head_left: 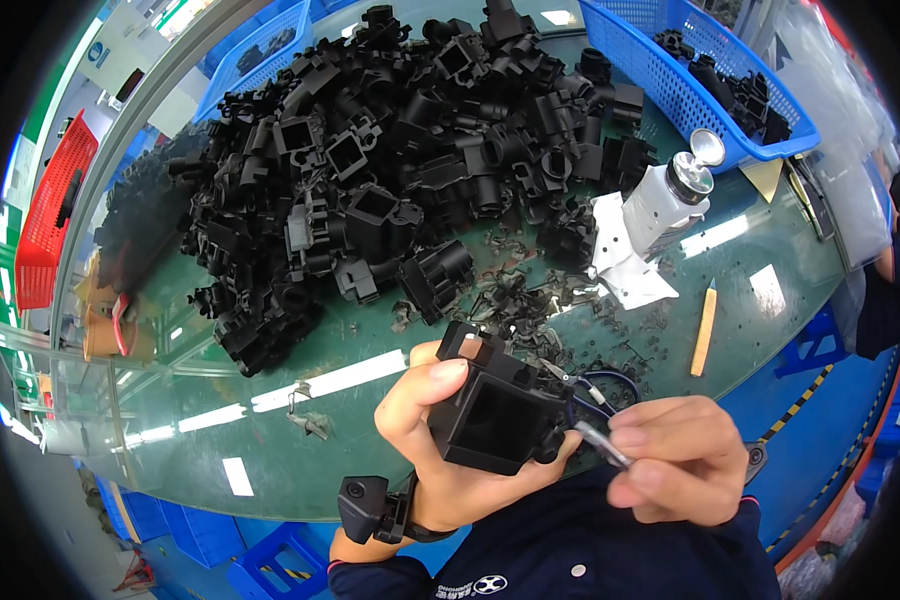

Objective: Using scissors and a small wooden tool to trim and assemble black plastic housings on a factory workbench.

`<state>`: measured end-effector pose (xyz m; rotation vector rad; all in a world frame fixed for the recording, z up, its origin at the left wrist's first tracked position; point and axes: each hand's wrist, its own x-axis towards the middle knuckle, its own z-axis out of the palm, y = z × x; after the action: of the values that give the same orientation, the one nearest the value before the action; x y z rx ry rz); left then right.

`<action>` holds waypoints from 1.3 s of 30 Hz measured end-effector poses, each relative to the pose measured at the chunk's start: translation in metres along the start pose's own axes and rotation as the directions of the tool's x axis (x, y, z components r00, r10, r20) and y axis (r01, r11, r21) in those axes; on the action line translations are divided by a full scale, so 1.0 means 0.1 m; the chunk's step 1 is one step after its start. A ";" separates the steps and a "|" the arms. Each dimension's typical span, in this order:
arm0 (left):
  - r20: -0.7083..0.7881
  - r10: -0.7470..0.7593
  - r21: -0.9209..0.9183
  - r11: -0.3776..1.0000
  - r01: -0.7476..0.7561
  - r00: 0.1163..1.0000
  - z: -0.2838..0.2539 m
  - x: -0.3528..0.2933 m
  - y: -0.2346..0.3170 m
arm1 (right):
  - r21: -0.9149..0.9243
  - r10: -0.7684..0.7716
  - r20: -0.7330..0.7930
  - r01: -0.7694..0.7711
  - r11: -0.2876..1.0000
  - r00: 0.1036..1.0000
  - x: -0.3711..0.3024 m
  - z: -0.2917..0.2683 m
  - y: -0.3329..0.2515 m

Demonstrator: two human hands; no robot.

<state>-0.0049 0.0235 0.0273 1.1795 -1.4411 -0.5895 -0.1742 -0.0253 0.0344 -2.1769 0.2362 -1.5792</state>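
My left hand [440, 430] is closed around a black moulded plastic part [502, 420] with a square, box-like opening, held above the near edge of the table. Between the thumb and fingers of my right hand [682, 458] is a slim silvery tool [604, 445], its tip at the right side of the plastic part. Whether the tip touches the part I cannot tell. A thin dark blue loop of cord [620, 380] curves beside the tool. Small black plastic scraps [530, 310] lie on the table just beyond my hands.
A large heap of black plastic parts [390, 150] covers the far table. At right stand a white bottle with a metal top [665, 205], a white cloth [625, 270] and a yellow-handled knife [705, 330]. Blue baskets [770, 150] sit behind; a red basket [55, 215] is far left.
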 end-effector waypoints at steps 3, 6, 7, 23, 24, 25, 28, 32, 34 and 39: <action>0.016 0.062 -0.013 0.998 -0.062 0.998 -0.01 0.02 -0.02 | -0.046 -0.031 0.030 0.032 0.998 0.999 -0.01 0.07 -0.01; 0.048 -0.034 -0.037 0.999 0.036 0.998 -0.04 -0.01 -0.01 | -0.082 -0.036 0.004 0.036 0.996 0.999 -0.01 0.11 -0.02; 0.046 -0.027 -0.035 0.999 0.028 0.999 -0.04 0.00 0.00 | -0.101 -0.053 0.028 0.056 0.993 0.998 -0.01 0.11 -0.02; 0.035 0.001 -0.221 0.975 0.007 0.999 0.08 0.04 -0.02 | 0.154 0.091 0.033 -0.095 0.984 0.995 -0.02 0.00 0.01; 0.043 -0.009 -0.209 0.978 0.018 0.999 0.08 0.05 0.00 | 0.166 0.059 -0.023 -0.055 0.985 0.998 -0.01 0.00 0.04; 0.051 -0.007 -0.215 0.976 0.018 0.999 0.08 0.06 -0.01 | 0.173 0.028 -0.078 -0.014 0.985 0.997 0.00 0.00 0.07; 0.065 -0.012 -0.227 0.974 0.026 0.998 0.08 0.09 -0.03 | 0.108 0.024 0.029 -0.027 0.994 0.999 0.05 -0.05 0.07; 0.073 -0.022 -0.243 0.969 0.039 0.997 0.07 0.07 -0.06 | -0.050 -0.039 0.080 0.043 0.998 0.996 0.04 -0.08 0.04; 0.071 -0.032 -0.244 0.969 0.049 0.997 0.07 0.05 -0.07 | -0.107 -0.056 0.081 0.065 0.992 0.995 0.07 -0.07 0.02; 0.061 -0.058 -0.252 0.965 0.072 0.996 0.09 0.05 -0.05 | -0.203 -0.077 0.097 0.096 0.975 0.992 0.08 -0.06 0.02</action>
<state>-0.0107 0.0153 0.0225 1.0169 -1.3295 -0.8313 -0.1766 -0.0318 0.0414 -2.4407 0.2938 -1.5610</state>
